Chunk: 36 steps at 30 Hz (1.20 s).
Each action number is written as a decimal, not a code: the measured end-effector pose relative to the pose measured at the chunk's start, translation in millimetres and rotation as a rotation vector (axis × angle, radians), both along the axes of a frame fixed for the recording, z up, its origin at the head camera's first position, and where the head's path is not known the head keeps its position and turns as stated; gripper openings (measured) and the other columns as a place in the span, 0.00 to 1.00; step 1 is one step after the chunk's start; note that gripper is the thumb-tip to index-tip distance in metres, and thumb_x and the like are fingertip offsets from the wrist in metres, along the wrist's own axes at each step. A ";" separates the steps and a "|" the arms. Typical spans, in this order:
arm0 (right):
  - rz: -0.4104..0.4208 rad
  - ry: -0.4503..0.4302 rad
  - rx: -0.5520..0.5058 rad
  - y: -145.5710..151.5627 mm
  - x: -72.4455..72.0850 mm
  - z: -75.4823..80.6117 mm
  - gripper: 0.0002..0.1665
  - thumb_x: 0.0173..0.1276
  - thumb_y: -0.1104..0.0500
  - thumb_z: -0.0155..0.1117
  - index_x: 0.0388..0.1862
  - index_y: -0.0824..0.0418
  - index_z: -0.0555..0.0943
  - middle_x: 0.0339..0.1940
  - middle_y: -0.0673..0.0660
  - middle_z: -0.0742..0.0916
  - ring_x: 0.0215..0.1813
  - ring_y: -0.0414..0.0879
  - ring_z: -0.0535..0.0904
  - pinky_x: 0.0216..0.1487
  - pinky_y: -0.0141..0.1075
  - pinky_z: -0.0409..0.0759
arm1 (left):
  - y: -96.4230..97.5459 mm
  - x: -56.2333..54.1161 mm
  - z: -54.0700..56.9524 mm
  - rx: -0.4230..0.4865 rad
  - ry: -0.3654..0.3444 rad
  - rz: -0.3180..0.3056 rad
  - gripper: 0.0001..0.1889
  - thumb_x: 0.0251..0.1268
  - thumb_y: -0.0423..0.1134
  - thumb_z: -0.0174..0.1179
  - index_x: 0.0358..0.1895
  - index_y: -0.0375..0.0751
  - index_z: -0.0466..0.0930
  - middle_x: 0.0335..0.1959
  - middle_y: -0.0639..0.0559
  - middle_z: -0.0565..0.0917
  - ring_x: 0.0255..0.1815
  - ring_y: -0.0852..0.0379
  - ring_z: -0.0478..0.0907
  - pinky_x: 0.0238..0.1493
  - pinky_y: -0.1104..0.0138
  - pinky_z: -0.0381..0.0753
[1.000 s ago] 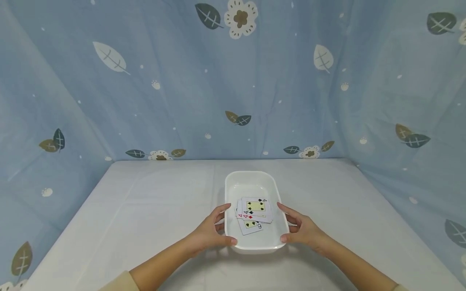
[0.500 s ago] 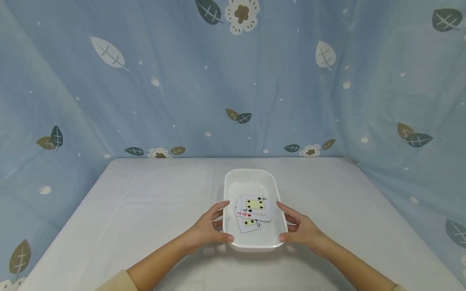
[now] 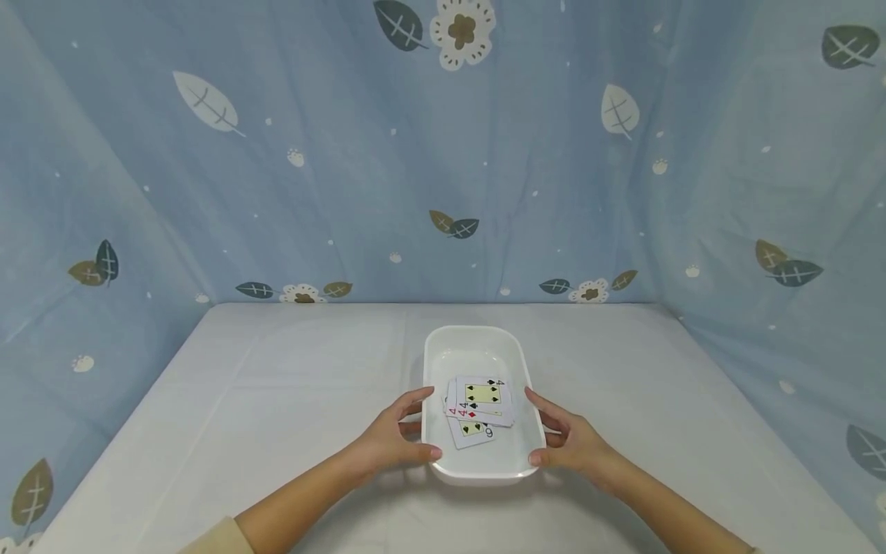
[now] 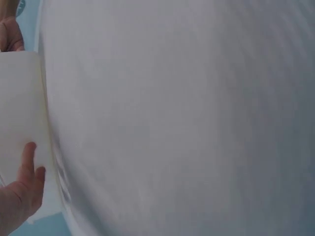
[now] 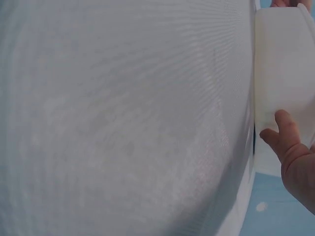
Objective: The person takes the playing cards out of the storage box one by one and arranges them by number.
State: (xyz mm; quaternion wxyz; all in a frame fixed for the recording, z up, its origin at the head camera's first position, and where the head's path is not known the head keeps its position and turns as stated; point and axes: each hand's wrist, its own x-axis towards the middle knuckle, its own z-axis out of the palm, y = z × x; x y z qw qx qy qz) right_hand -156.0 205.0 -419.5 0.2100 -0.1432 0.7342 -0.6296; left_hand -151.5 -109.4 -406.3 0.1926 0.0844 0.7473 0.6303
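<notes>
1. The white tray looks light, stiff and slick; it is best held level by both long sides, lest the loose playing cards slide.
2. It is gripped by the left hand and right hand, fingers parted, thumbs at the rim.
3. It is positioned between the table's side edges, short of the back one, where a blue curtain is hung.

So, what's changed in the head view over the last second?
The white rectangular tray shifted slightly to the person's left, with the left hand and right hand moving along. Nothing newly grasped or let go. Unchanged: both hands grip its sides; four of spades tops the playing cards inside.
</notes>
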 end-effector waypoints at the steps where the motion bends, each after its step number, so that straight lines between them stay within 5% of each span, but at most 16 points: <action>1: -0.001 0.003 0.003 -0.1 0.1 -0.4 0.58 0.53 0.65 0.73 0.76 0.62 0.47 0.69 0.76 0.62 0.60 0.62 0.75 0.48 0.39 0.81 | -0.4 -0.7 0.5 -0.005 0.000 0.006 0.48 0.44 0.32 0.74 0.72 0.46 0.57 0.68 0.33 0.63 0.63 0.36 0.67 0.50 0.57 0.79; 13: -0.019 0.027 0.040 -0.8 0.6 -1.8 0.58 0.53 0.64 0.74 0.76 0.62 0.49 0.69 0.77 0.62 0.60 0.65 0.74 0.48 0.40 0.81 | -18.8 -20.6 20.3 -0.036 0.059 0.071 0.42 0.50 0.35 0.72 0.70 0.39 0.60 0.61 0.39 0.72 0.55 0.48 0.77 0.49 0.60 0.81; 25: -0.022 0.038 0.057 -1.6 0.6 -1.0 0.58 0.52 0.64 0.74 0.76 0.62 0.50 0.70 0.77 0.60 0.62 0.66 0.72 0.48 0.41 0.81 | -29.9 -34.4 40.3 -0.106 0.156 -0.031 0.44 0.48 0.41 0.73 0.70 0.42 0.60 0.53 0.43 0.77 0.46 0.55 0.79 0.47 0.63 0.81; 36: -0.008 0.036 0.052 -1.1 -0.8 -1.7 0.57 0.53 0.64 0.74 0.76 0.62 0.49 0.70 0.76 0.61 0.61 0.66 0.73 0.47 0.41 0.81 | -8.9 -55.1 59.8 -0.182 0.239 -0.169 0.37 0.49 0.40 0.73 0.65 0.41 0.67 0.54 0.42 0.77 0.49 0.53 0.80 0.45 0.63 0.82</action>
